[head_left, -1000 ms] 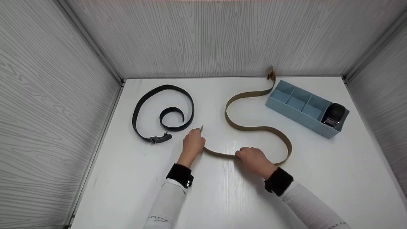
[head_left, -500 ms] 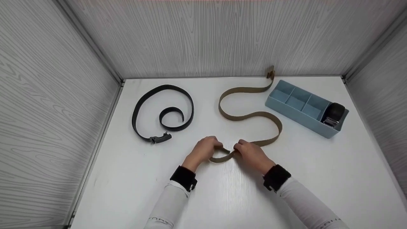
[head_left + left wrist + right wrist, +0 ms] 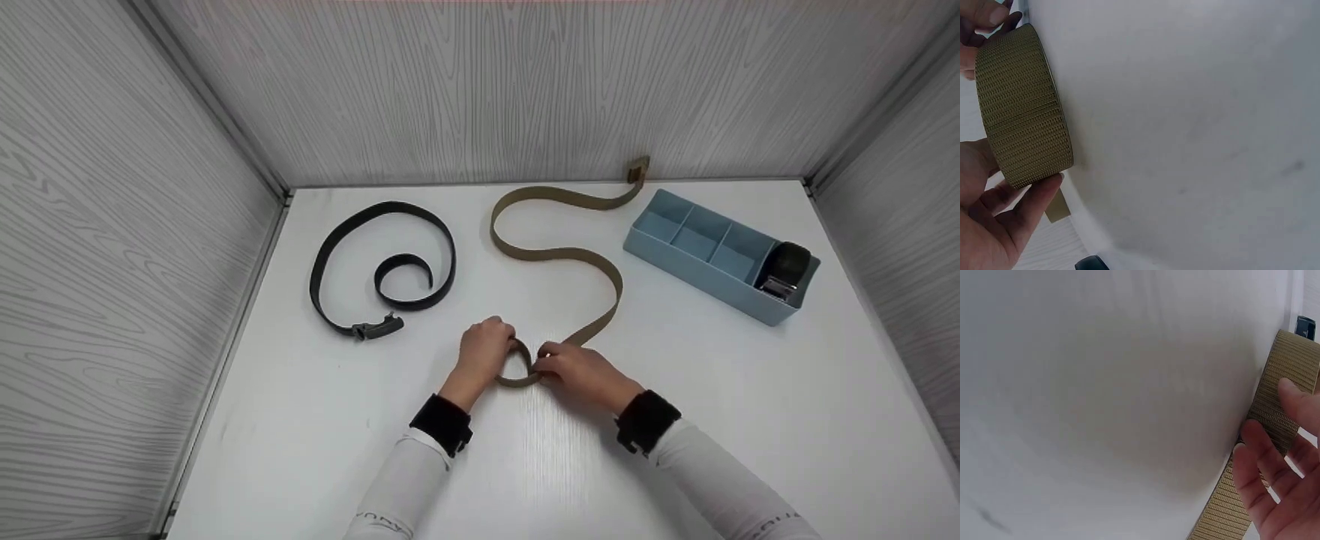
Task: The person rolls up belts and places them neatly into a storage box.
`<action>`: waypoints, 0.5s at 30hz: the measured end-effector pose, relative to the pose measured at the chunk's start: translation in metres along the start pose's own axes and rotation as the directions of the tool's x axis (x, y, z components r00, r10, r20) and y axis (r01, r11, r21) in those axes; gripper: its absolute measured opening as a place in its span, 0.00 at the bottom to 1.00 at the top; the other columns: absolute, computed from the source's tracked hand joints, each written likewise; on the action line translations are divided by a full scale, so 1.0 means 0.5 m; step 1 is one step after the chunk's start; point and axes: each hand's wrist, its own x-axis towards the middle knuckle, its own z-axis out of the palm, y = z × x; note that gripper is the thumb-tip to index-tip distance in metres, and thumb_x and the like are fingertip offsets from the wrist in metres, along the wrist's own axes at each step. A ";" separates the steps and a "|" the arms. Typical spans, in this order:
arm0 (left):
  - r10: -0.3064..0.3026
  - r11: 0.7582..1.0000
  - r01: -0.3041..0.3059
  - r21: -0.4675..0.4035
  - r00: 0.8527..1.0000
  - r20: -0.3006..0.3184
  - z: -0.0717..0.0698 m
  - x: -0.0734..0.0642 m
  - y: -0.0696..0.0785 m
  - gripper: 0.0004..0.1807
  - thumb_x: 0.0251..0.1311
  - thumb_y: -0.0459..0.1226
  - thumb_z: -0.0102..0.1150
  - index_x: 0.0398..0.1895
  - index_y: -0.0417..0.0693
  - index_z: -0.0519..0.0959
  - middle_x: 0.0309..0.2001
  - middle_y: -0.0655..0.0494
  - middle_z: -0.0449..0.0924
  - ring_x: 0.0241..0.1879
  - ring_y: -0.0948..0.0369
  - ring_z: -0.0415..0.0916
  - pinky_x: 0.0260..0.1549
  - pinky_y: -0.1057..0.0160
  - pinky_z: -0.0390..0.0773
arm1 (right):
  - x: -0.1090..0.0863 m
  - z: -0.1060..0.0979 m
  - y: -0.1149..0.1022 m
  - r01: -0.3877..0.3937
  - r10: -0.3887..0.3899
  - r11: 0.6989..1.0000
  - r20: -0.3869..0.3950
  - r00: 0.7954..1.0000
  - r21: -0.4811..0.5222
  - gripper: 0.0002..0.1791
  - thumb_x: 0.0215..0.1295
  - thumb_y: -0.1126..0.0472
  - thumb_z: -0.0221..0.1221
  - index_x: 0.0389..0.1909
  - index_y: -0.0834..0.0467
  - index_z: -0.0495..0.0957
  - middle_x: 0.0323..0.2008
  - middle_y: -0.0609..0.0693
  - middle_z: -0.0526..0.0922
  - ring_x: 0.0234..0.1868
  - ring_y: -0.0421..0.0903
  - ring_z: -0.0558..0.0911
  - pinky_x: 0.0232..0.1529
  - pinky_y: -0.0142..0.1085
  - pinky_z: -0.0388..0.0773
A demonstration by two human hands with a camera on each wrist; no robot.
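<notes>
A tan webbing belt [image 3: 555, 255] winds in S-curves across the white table, standing on its edge, with its buckle [image 3: 637, 169] at the back. My left hand [image 3: 484, 352] grips its near end, bent into a small loop. Beside it my right hand [image 3: 583, 373] pinches the strap where the loop closes. The loop's ribbed outer face [image 3: 1024, 107] spans both hands in the left wrist view. Thumb and fingers [image 3: 1255, 486] of the right hand lie on either side of the webbing in the right wrist view. The belt's very tip is hidden between the hands.
Left of the hands lies a black belt [image 3: 322, 262] in an open spiral, its dark buckle [image 3: 379, 327] toward me. A blue divided tray [image 3: 697, 274] stands at right, with a black coiled item [image 3: 789, 264] with a metal part in its end compartment. Grey walls enclose the table.
My left hand has moved right and a little toward me, bending the belt's end into a loop that meets the right hand. The right hand shifted slightly left; the belt's curves slid left.
</notes>
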 end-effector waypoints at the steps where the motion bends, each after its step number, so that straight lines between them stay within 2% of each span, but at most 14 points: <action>1: 0.016 1.000 -0.016 -0.015 1.000 0.006 0.000 0.000 0.000 0.04 0.52 0.37 0.69 0.25 0.48 0.84 0.26 0.52 0.78 0.28 0.51 0.79 0.27 0.55 0.76 | 0.000 0.002 -0.001 0.003 -0.003 1.000 -0.001 1.000 0.001 0.07 0.62 0.66 0.64 0.39 0.52 0.86 0.42 0.46 0.81 0.40 0.44 0.80 0.39 0.37 0.77; 4: 0.046 0.994 -0.043 -0.097 0.998 0.033 -0.001 0.001 -0.001 0.01 0.52 0.32 0.68 0.28 0.46 0.85 0.28 0.52 0.78 0.31 0.53 0.78 0.32 0.58 0.76 | 0.001 0.005 -0.003 -0.012 0.012 1.000 0.002 1.000 0.020 0.05 0.63 0.65 0.64 0.38 0.53 0.85 0.40 0.44 0.82 0.40 0.42 0.81 0.41 0.37 0.77; 9: 0.032 0.981 -0.015 -0.193 0.996 0.086 -0.001 0.001 0.000 0.01 0.53 0.29 0.68 0.28 0.40 0.84 0.31 0.53 0.73 0.35 0.56 0.75 0.36 0.61 0.76 | -0.003 0.005 -0.004 -0.085 0.085 0.991 -0.001 0.996 0.105 0.05 0.65 0.63 0.63 0.40 0.55 0.77 0.32 0.43 0.80 0.33 0.39 0.77 0.37 0.36 0.75; 13: 0.054 0.973 -0.022 -0.232 0.990 0.133 0.000 0.002 0.007 0.02 0.55 0.28 0.66 0.27 0.41 0.85 0.31 0.55 0.70 0.35 0.58 0.73 0.36 0.64 0.75 | -0.005 0.002 -0.001 -0.040 0.042 0.993 -0.021 0.999 0.111 0.07 0.64 0.63 0.64 0.37 0.55 0.74 0.30 0.43 0.78 0.30 0.39 0.73 0.34 0.35 0.73; 15: 0.070 0.975 -0.040 -0.217 0.989 0.132 0.000 0.000 0.009 0.02 0.56 0.28 0.65 0.28 0.42 0.85 0.31 0.55 0.72 0.35 0.58 0.74 0.36 0.63 0.75 | -0.006 0.003 0.001 -0.001 0.005 0.996 -0.039 0.999 0.090 0.07 0.62 0.63 0.65 0.33 0.55 0.74 0.29 0.43 0.79 0.29 0.38 0.73 0.33 0.34 0.73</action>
